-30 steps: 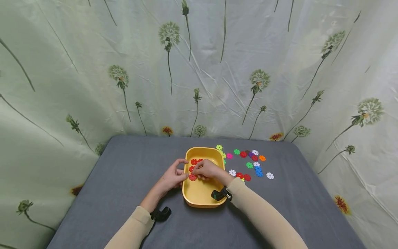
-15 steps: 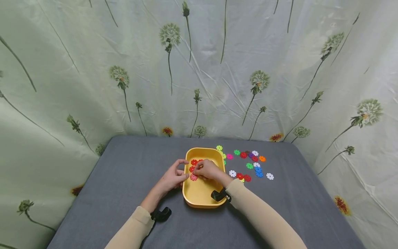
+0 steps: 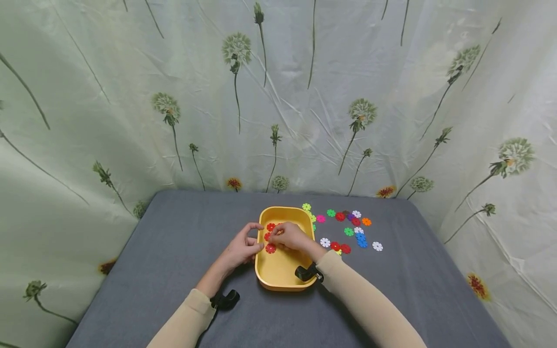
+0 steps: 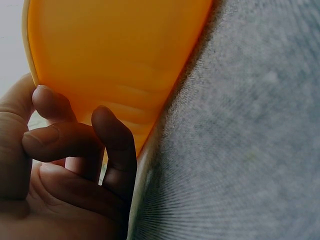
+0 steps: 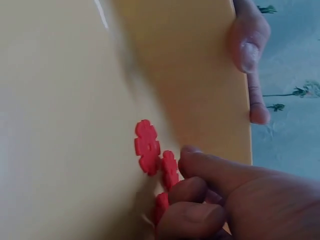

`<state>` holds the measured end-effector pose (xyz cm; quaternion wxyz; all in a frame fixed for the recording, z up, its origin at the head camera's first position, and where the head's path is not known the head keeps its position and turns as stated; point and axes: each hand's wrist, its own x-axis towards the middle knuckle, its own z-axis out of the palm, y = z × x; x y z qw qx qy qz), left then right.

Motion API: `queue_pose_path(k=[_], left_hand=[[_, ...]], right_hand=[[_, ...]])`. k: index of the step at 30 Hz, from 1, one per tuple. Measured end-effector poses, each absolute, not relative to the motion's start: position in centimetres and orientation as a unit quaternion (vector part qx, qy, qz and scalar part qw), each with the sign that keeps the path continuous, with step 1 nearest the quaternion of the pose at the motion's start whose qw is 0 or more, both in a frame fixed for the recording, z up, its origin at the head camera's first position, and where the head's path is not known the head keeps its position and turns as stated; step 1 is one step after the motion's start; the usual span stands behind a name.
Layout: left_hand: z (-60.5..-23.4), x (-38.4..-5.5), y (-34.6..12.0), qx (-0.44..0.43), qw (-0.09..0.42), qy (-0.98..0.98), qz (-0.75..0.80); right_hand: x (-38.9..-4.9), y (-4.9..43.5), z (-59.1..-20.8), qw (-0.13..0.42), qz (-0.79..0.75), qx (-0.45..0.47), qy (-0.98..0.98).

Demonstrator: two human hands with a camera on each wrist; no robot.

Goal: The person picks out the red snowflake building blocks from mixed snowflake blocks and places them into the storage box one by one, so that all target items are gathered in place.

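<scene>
I judge the red discs (image 5: 148,146) light, stiff, slippery; my right hand (image 3: 290,237) pinches them edgewise inside the yellow tray (image 3: 283,282); my left hand (image 3: 241,249) grips its left rim.

No text, label, brand, number or sign can be read anywhere. The yellow tray (image 3: 285,280) is plain, the coloured flower discs (image 3: 357,232) beside it bear no marks, and the curtain (image 3: 278,96) behind it shows only printed dandelions.

Grey table (image 3: 174,251), dandelion-print curtain (image 3: 130,96) behind
</scene>
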<state>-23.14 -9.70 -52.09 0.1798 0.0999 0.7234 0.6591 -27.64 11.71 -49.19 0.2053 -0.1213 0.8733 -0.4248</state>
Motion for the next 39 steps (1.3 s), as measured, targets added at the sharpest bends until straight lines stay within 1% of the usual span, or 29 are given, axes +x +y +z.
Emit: queue_pose_path(k=[6, 12, 16, 25, 30, 34, 36, 39], left_hand=[[-52.2, -23.2, -9.6, 0.100, 0.181, 0.722, 0.660], [-52.3, -23.3, -9.4, 0.098, 0.180, 0.726, 0.656], [-52.2, -23.4, -9.4, 0.091, 0.181, 0.727, 0.656], [-52.4, -23.4, -9.4, 0.089, 0.178, 0.726, 0.658], [-52.5, -23.3, -9.4, 0.089, 0.178, 0.726, 0.658], [-52.4, -23.3, -9.5, 0.090, 0.179, 0.726, 0.658], [-52.4, -23.3, -9.5, 0.089, 0.178, 0.726, 0.658], [-52.4, -23.3, -9.5, 0.088, 0.178, 0.725, 0.659]], right_hand=[[-27.8, 12.0, -48.8, 0.186, -0.475, -0.120, 0.852], [-27.7, 13.2, -46.9, 0.158, -0.541, -0.096, 0.820], [-27.2, 15.0, -45.4, 0.150, -0.586, -0.079, 0.792], [-25.8, 21.2, -43.1, 0.087, -0.633, -0.037, 0.768], [-25.4, 24.9, -43.3, 0.051, -0.650, -0.015, 0.758], [-25.3, 27.4, -44.3, 0.024, -0.664, 0.008, 0.747], [-25.3, 28.5, -45.0, 0.024, -0.650, 0.012, 0.760], [-25.4, 29.9, -46.0, 0.050, -0.608, 0.007, 0.793]])
